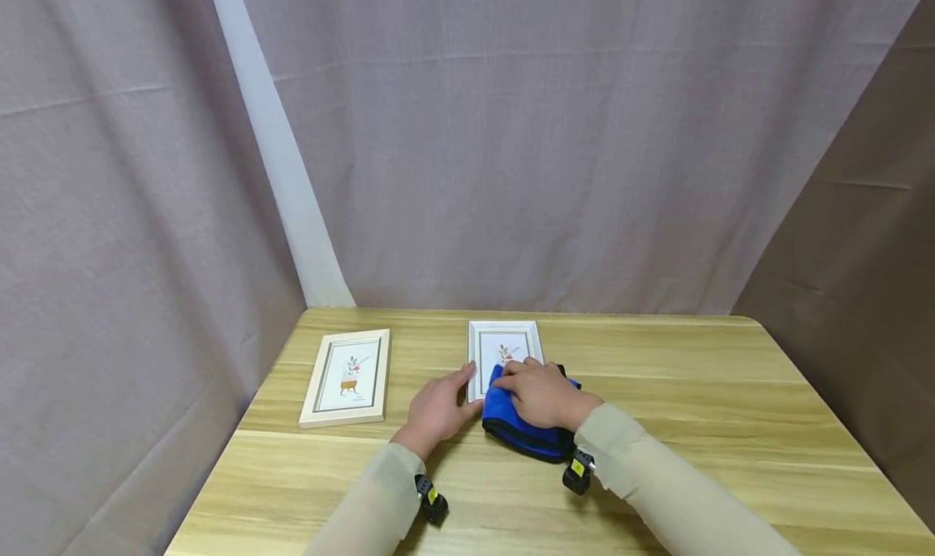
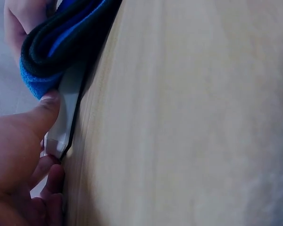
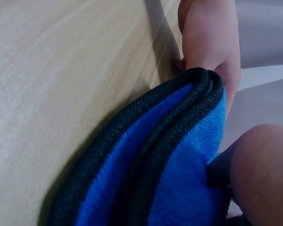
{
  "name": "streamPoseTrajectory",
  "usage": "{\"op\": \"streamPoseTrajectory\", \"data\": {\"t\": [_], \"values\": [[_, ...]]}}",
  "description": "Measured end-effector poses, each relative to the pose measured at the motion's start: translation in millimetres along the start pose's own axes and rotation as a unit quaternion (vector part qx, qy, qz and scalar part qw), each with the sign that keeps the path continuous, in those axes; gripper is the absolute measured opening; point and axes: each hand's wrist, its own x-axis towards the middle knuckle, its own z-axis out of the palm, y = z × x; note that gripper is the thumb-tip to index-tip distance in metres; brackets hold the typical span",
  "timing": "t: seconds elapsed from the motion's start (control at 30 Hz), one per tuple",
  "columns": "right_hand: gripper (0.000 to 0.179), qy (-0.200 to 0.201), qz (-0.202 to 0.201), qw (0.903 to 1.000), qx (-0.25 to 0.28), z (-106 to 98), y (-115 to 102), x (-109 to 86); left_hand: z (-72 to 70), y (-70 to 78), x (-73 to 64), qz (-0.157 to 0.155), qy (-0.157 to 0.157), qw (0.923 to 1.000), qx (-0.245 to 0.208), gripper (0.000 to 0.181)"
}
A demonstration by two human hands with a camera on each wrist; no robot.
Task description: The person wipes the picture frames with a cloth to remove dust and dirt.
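A white picture frame [image 1: 504,326] with a flower print lies face up near the far edge of the table. My left hand [image 1: 436,410] holds its near left corner, the thumb at the near edge and the fingers along the left side; the left wrist view shows the thumb against the frame's white edge [image 2: 62,123]. Over the frame's lower right part lies a folded blue cloth [image 1: 504,414] with black trim. My right hand [image 1: 542,394] grips this cloth from above and presses it onto the frame. The cloth's folded layers [image 3: 184,160] hide the near right corner.
A second, cream-coloured picture frame [image 1: 312,394] with a similar print lies face up to the left. The wood-grain table [image 1: 694,459] extends to both sides. Grey curtains [image 1: 511,174] hang behind and beside it.
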Motion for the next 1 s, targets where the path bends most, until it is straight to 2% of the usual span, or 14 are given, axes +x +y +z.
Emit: {"op": "streamPoseTrajectory", "data": {"t": [0.3, 0.7, 1.0], "values": [[0.036, 0.016, -0.014, 0.9997, 0.007, 2.3, -6.0, 8.2, -1.2, 0.5, 1.4, 0.006, 0.006, 0.9999, 0.015, 0.072], [0.036, 0.007, 0.0, 0.9997, -0.023, 10.1, -10.8, 10.9, -0.2, -1.7, 0.9, -0.006, 0.002, 1.0, 0.003, 0.072], [0.036, -0.001, -0.006, 0.9984, -0.057, 6.6, -19.5, 9.9, 0.7, -3.0, 2.9, 0.002, -0.005, 1.0, 0.0, 0.073]]}}
